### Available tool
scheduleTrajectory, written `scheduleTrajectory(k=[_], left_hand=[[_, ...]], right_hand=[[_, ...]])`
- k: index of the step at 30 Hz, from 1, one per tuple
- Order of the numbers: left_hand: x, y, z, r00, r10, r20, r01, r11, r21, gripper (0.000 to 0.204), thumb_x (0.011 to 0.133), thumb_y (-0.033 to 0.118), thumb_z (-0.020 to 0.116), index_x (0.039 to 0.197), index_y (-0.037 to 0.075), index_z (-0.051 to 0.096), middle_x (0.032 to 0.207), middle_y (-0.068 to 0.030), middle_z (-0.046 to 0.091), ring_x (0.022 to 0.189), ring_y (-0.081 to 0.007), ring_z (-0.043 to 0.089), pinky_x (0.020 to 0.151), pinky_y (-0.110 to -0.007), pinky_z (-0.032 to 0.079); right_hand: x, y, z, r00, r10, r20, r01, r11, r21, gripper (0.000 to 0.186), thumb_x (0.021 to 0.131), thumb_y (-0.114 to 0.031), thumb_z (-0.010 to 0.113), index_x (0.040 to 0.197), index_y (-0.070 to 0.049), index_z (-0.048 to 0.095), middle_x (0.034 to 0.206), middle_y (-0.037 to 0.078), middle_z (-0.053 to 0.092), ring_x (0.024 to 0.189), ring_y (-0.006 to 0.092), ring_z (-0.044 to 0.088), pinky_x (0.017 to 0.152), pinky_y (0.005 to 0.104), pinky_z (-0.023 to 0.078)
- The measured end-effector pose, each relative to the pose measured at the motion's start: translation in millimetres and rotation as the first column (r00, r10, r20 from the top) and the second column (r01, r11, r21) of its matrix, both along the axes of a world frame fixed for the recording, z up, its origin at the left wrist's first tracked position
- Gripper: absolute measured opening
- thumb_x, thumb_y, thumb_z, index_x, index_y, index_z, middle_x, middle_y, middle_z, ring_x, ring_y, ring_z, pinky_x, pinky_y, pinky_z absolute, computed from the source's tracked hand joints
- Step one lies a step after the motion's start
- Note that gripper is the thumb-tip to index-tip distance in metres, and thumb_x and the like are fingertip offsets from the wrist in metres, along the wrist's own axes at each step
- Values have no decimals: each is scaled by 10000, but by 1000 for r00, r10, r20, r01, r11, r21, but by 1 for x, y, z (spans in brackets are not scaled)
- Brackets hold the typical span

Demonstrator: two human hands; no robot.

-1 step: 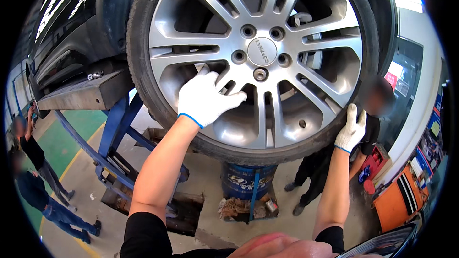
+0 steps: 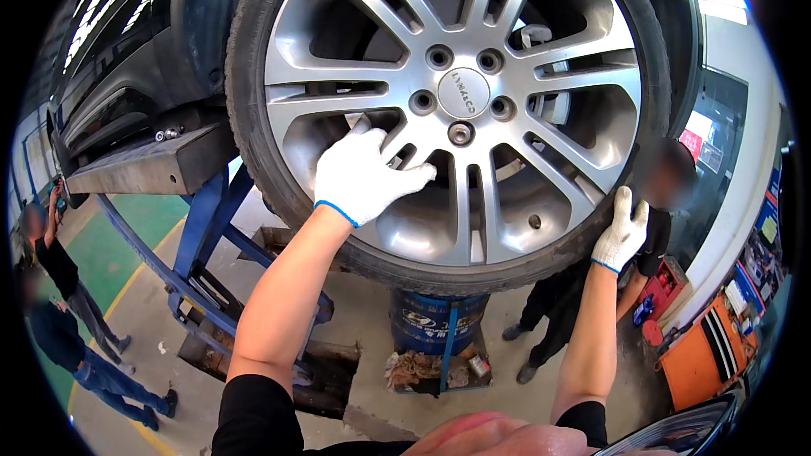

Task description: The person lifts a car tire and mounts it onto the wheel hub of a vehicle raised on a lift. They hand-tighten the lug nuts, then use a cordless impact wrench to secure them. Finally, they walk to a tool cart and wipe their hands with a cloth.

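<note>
A silver multi-spoke alloy wheel (image 2: 405, 236) with a dark tyre (image 2: 253, 152) stands upright before me, fitted at the car. One bolt (image 2: 460, 133) shows in the lowest hole; the other holes around the centre cap (image 2: 464, 93) look dark. My left hand (image 2: 363, 177), in a white knitted glove with a blue cuff, is closed over a lower-left spoke, its thumb stretched right and its other fingers partly hidden. Against the tyre's lower right edge lies my right hand (image 2: 621, 232), gloved alike, with fingers stretched upward and a little apart.
A blue lift stand (image 2: 203, 228) bears a dark beam (image 2: 152, 160) at left, with small metal parts (image 2: 169, 133) on it. Below the wheel stands a blue drum (image 2: 431, 321). One person (image 2: 566, 304) is behind my right hand; two more (image 2: 76, 329) stand far left.
The wheel sits very slightly further right and lower, with a tiny turn. Both hands stay nearly in place.
</note>
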State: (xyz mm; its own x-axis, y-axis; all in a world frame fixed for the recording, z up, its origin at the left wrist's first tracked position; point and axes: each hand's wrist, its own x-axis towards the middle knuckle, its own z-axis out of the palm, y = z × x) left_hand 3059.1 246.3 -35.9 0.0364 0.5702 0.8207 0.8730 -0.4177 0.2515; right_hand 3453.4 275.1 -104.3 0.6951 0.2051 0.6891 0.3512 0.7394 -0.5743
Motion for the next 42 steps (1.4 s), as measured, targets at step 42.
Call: scheduleTrajectory(k=[42], left_hand=[[5,-14,-18,997,74,22,-76,991,106,598,876,568,709,1251,111,620,1248,-158,670,1048,-352,733,886,-468,595]], right_hand=[[-217,-35,158,317,-453,833,424,853,303,290,930,-233,743,1198,-120,738,1088,155,704,1009,363,714,906,436,581]])
